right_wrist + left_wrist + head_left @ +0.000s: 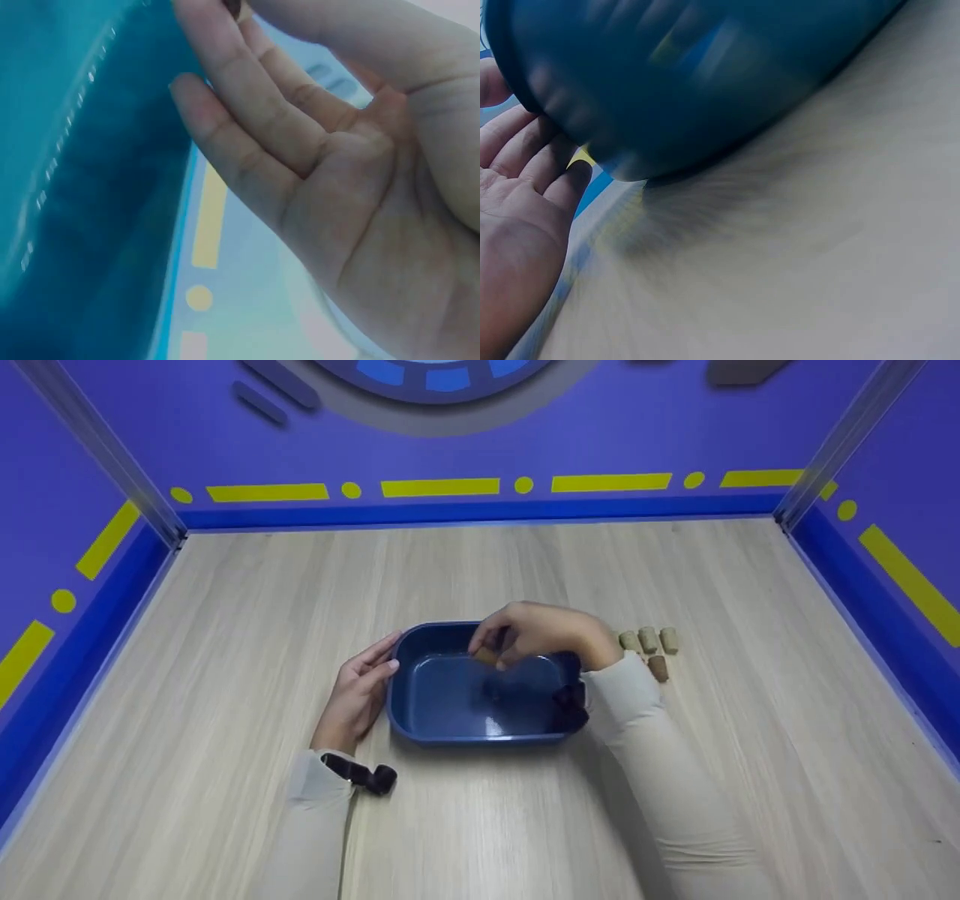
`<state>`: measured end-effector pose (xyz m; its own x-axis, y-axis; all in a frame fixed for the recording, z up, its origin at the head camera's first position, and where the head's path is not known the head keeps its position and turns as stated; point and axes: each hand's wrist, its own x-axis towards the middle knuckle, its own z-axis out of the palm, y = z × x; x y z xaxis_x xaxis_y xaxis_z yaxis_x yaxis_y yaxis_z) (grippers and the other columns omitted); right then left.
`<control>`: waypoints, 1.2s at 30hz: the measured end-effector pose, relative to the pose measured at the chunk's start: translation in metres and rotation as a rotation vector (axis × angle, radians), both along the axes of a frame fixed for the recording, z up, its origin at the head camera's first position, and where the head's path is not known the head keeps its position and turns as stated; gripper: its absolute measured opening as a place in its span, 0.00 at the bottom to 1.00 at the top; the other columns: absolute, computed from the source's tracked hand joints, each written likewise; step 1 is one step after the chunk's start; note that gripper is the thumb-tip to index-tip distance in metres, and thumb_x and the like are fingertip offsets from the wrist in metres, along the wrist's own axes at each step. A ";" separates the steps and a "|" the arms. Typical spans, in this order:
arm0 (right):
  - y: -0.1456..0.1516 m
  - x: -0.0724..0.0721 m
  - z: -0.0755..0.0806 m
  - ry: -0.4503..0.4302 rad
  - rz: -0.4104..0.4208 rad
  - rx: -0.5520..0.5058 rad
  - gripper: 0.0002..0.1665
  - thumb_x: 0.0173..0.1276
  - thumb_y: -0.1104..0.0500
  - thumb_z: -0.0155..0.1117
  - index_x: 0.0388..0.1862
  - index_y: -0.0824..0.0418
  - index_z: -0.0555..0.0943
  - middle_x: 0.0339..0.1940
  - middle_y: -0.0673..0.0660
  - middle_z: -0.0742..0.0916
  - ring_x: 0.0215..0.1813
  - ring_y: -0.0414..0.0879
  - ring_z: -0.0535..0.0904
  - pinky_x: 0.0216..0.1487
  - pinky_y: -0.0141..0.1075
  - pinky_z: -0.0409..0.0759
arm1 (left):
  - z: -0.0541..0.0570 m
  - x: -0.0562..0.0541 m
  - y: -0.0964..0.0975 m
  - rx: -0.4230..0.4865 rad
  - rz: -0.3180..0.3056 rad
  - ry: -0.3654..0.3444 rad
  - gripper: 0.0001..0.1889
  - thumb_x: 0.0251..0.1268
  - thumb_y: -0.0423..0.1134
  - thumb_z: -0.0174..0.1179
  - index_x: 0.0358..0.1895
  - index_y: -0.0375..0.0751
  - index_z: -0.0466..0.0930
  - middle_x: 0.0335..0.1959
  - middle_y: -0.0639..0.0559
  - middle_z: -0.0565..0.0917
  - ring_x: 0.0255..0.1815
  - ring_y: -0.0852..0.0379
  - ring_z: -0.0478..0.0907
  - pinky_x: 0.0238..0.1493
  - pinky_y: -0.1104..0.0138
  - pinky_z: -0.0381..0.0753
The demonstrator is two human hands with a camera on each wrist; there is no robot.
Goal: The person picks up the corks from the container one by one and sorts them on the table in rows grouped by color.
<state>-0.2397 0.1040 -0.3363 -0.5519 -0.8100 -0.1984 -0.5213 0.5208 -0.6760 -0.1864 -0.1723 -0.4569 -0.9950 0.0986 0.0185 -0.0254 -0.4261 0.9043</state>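
Observation:
A dark blue rectangular tub (450, 701) with rounded corners stands on the wooden table. My left hand (358, 694) holds its left end, thumb at the rim and fingers against the outer wall; the left wrist view shows these fingers (532, 150) under the rim. Over the tub's far half, my right hand (532, 634) pinches a small brown cork (486, 657) between thumb and fingertips. Only a dark bit of that cork (234, 7) shows at the top of the right wrist view. The right forearm hides part of the tub's right end.
Several small tan corks (648, 640) and a darker brown cork (658, 668) stand on the table right of the tub, partly behind my right wrist. Purple-blue panels with yellow marks (440, 489) wall the table at the back and both sides.

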 end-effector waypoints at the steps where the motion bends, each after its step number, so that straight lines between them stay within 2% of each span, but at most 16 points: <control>1: 0.005 0.001 0.001 0.007 -0.013 -0.008 0.24 0.56 0.70 0.67 0.54 0.60 0.82 0.47 0.58 0.86 0.48 0.49 0.81 0.49 0.38 0.81 | 0.000 0.000 0.000 0.002 0.003 -0.002 0.28 0.62 0.19 0.49 0.68 0.20 0.59 0.68 0.36 0.69 0.65 0.60 0.71 0.63 0.73 0.71; 6: 0.028 0.003 0.005 0.015 -0.103 -0.045 0.25 0.58 0.70 0.67 0.56 0.60 0.81 0.52 0.59 0.84 0.50 0.51 0.82 0.49 0.40 0.82 | -0.001 -0.001 0.000 -0.001 0.006 -0.003 0.28 0.61 0.18 0.49 0.67 0.20 0.59 0.68 0.36 0.70 0.64 0.61 0.72 0.62 0.73 0.72; 12: 0.059 0.009 0.003 0.029 -0.197 -0.088 0.25 0.57 0.69 0.69 0.56 0.59 0.81 0.54 0.58 0.83 0.45 0.51 0.84 0.46 0.39 0.83 | -0.001 -0.001 -0.001 -0.008 0.004 -0.006 0.28 0.62 0.19 0.49 0.68 0.20 0.59 0.67 0.37 0.71 0.62 0.64 0.73 0.61 0.74 0.73; 21: 0.095 0.016 -0.010 0.052 -0.325 -0.130 0.23 0.60 0.67 0.68 0.55 0.55 0.81 0.56 0.52 0.82 0.41 0.47 0.86 0.44 0.36 0.82 | 0.000 0.000 -0.001 -0.020 -0.005 -0.022 0.28 0.62 0.19 0.48 0.68 0.22 0.59 0.69 0.37 0.69 0.62 0.64 0.74 0.60 0.74 0.74; 30: 0.128 0.025 -0.022 0.087 -0.400 -0.208 0.23 0.62 0.64 0.68 0.57 0.58 0.80 0.57 0.54 0.81 0.41 0.46 0.84 0.47 0.28 0.78 | 0.000 -0.001 0.000 -0.008 0.002 -0.023 0.29 0.61 0.19 0.48 0.68 0.20 0.59 0.67 0.38 0.71 0.61 0.64 0.74 0.59 0.74 0.74; 33: 0.138 0.028 -0.027 0.081 -0.429 -0.209 0.23 0.63 0.63 0.67 0.58 0.56 0.79 0.55 0.55 0.81 0.40 0.42 0.84 0.44 0.27 0.77 | 0.000 0.000 0.000 -0.016 -0.001 -0.024 0.29 0.62 0.19 0.48 0.68 0.21 0.59 0.67 0.39 0.72 0.61 0.64 0.74 0.59 0.74 0.74; 36: 0.146 0.031 -0.032 0.058 -0.455 -0.204 0.23 0.64 0.62 0.66 0.59 0.56 0.78 0.50 0.57 0.82 0.34 0.40 0.82 0.31 0.30 0.78 | 0.000 0.000 -0.001 -0.020 0.002 -0.028 0.28 0.62 0.19 0.48 0.68 0.21 0.60 0.66 0.41 0.73 0.61 0.65 0.74 0.59 0.74 0.74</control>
<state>-0.2091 0.2505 -0.3679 -0.8637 -0.5036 -0.0196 -0.3116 0.5641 -0.7647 -0.1864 -0.1732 -0.4567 -0.9953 0.0963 -0.0109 -0.0494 -0.4077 0.9118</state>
